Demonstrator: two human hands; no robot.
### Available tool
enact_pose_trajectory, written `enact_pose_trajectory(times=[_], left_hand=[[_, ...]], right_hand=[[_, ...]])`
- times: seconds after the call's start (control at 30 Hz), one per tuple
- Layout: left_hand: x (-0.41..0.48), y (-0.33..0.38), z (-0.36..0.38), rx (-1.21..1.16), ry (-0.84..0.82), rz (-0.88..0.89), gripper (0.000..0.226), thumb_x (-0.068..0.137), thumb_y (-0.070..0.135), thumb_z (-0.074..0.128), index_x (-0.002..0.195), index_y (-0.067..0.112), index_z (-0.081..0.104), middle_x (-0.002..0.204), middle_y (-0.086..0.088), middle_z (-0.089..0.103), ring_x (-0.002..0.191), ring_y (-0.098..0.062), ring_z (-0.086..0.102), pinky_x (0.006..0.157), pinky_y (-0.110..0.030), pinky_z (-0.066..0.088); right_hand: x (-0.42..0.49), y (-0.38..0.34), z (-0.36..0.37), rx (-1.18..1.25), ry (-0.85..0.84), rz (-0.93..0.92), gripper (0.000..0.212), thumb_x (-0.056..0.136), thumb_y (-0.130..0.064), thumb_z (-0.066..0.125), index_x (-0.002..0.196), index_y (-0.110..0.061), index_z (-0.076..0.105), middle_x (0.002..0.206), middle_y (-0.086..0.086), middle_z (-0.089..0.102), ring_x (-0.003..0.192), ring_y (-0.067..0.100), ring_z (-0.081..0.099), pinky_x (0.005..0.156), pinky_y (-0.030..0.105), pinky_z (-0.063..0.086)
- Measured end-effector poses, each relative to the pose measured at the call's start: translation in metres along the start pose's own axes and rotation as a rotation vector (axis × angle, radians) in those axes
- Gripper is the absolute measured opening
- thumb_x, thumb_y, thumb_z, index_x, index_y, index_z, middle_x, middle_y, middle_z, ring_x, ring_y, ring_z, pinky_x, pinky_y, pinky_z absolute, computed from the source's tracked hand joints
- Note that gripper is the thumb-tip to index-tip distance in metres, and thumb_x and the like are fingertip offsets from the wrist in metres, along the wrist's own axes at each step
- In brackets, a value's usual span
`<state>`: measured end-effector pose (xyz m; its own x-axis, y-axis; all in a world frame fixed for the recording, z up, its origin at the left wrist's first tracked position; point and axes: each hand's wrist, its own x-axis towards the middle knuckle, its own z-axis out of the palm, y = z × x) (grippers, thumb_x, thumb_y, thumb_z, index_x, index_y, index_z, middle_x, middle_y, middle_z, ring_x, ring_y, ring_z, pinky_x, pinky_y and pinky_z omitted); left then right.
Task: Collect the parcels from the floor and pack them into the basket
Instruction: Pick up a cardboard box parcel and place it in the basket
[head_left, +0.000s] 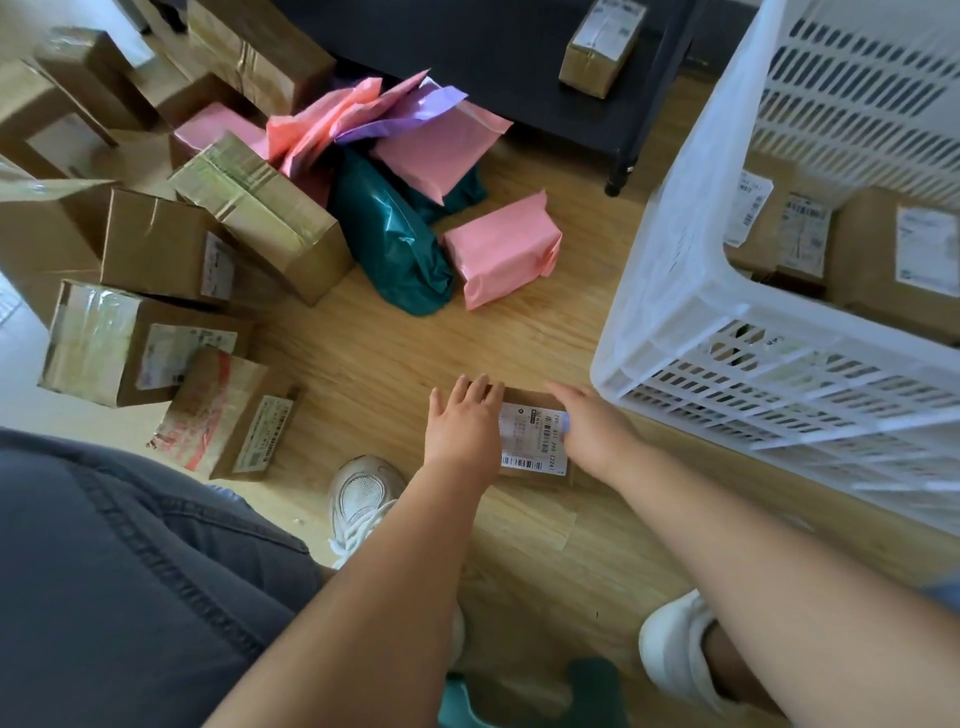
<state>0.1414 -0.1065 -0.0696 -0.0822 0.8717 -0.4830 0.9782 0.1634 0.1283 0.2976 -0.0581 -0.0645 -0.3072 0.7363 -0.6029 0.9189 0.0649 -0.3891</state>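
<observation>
Head view is showing a small cardboard parcel (530, 441) with a white label lying on the wooden floor (395, 353), just beside the near left corner of the white basket (670, 317). The left hand (460, 423) is resting on the parcel's left end, its fingers fairly straight and draping over the far edge. The right hand (592, 428) is pressing along the right end, fingers extended and the thumb lying on the label. Neither hand is plainly curling round the parcel, and whether it is lifting off the floor is not something I can tell.

Inside the basket a few brown boxes (883, 260) are sitting near the bottom, so the packing looks begun but far from done. A lot is waiting on the floor. A pile of cardboard boxes (156, 244) is crowding the left side, and pink bags (501, 249) and a green bag (395, 239) are heaping up beyond the hands. One more box (602, 47) is sitting on a dark shelf (571, 109) at the far edge.
</observation>
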Motion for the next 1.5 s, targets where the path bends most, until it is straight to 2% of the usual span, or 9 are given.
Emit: enact_pose_trajectory(times=[0.1, 0.4, 0.57, 0.73, 0.8, 0.93, 1.07, 1.37, 1.5], left_hand=[[0.0, 0.001, 0.0, -0.004, 0.047, -0.027, 0.071, 0.094, 0.023, 0.055, 0.154, 0.02, 0.016, 0.154, -0.001, 0.027, 0.143, -0.023, 0.019, 0.117, -0.04, 0.02], [-0.006, 0.004, 0.004, -0.185, -0.123, -0.36, 0.06, 0.098, 0.051, 0.042, 0.139, 0.007, 0.035, 0.138, -0.012, 0.04, 0.128, -0.028, 0.037, 0.098, -0.038, 0.039], [-0.002, 0.008, 0.006, -0.464, -0.252, -0.45, 0.056, 0.094, 0.047, 0.051, 0.134, 0.009, 0.045, 0.134, -0.012, 0.049, 0.125, -0.03, 0.046, 0.095, -0.039, 0.042], [-0.009, 0.007, 0.001, -0.636, -0.282, -0.46, 0.025, 0.093, 0.027, 0.053, 0.108, 0.008, 0.06, 0.089, -0.002, 0.063, 0.091, -0.025, 0.06, 0.073, -0.029, 0.045], [-0.011, 0.007, -0.006, -0.733, -0.273, -0.512, 0.036, 0.092, 0.033, 0.055, 0.117, 0.006, 0.059, 0.092, -0.003, 0.064, 0.09, -0.023, 0.061, 0.077, -0.03, 0.049], [-0.016, 0.013, -0.023, -0.934, -0.058, -0.615, 0.058, 0.09, 0.049, 0.056, 0.126, 0.006, 0.039, 0.12, -0.009, 0.061, 0.106, -0.028, 0.06, 0.083, -0.034, 0.048], [-0.023, 0.013, -0.052, -1.003, 0.208, -0.559, 0.049, 0.091, 0.051, 0.054, 0.115, 0.011, 0.039, 0.111, -0.005, 0.063, 0.089, -0.024, 0.061, 0.07, -0.033, 0.045], [-0.036, 0.029, -0.149, -1.109, 0.765, -0.425, 0.041, 0.083, 0.06, 0.057, 0.101, 0.026, 0.042, 0.105, 0.004, 0.06, 0.098, -0.019, 0.06, 0.084, -0.043, 0.054], [-0.038, 0.055, -0.195, -1.193, 0.865, -0.278, 0.038, 0.083, 0.058, 0.06, 0.101, 0.03, 0.042, 0.104, 0.01, 0.06, 0.097, -0.014, 0.062, 0.083, -0.039, 0.056]], right_hand=[[-0.007, 0.005, 0.008, 0.061, 0.112, 0.101, 0.064, 0.096, -0.016, 0.054, 0.15, -0.021, 0.021, 0.141, 0.009, 0.04, 0.107, 0.027, 0.058, 0.08, 0.038, 0.053], [-0.019, 0.0, 0.028, 0.407, -0.042, 0.361, 0.073, 0.098, -0.045, 0.049, 0.153, -0.01, 0.017, 0.156, 0.009, 0.029, 0.141, 0.03, 0.033, 0.108, 0.038, 0.031], [-0.022, -0.005, 0.039, 0.481, -0.108, 0.334, 0.05, 0.099, -0.033, 0.05, 0.141, -0.009, 0.036, 0.138, 0.009, 0.052, 0.12, 0.027, 0.052, 0.082, 0.028, 0.036], [-0.02, -0.006, 0.04, 0.55, -0.109, 0.304, 0.04, 0.094, -0.024, 0.058, 0.13, -0.012, 0.045, 0.129, 0.006, 0.059, 0.112, 0.023, 0.056, 0.086, 0.03, 0.042], [-0.02, -0.011, 0.032, 0.596, -0.086, 0.267, 0.041, 0.093, -0.02, 0.059, 0.131, -0.013, 0.046, 0.127, 0.004, 0.059, 0.113, 0.021, 0.056, 0.088, 0.029, 0.041], [-0.022, -0.03, 0.008, 0.675, -0.014, 0.162, 0.039, 0.092, -0.019, 0.058, 0.129, -0.018, 0.047, 0.124, -0.002, 0.062, 0.108, 0.018, 0.059, 0.096, 0.037, 0.046], [-0.03, -0.052, -0.023, 0.607, 0.095, 0.05, 0.039, 0.088, -0.033, 0.059, 0.126, -0.028, 0.049, 0.118, -0.009, 0.064, 0.103, 0.016, 0.061, 0.091, 0.037, 0.048], [-0.07, -0.102, -0.11, 0.726, 0.322, -0.245, 0.046, 0.093, -0.032, 0.059, 0.137, -0.031, 0.045, 0.134, -0.012, 0.056, 0.105, 0.004, 0.061, 0.082, 0.023, 0.051], [-0.093, -0.102, -0.161, 0.731, 0.48, -0.317, 0.042, 0.094, -0.03, 0.06, 0.134, -0.028, 0.048, 0.119, -0.016, 0.062, 0.099, 0.0, 0.059, 0.077, 0.016, 0.048]])
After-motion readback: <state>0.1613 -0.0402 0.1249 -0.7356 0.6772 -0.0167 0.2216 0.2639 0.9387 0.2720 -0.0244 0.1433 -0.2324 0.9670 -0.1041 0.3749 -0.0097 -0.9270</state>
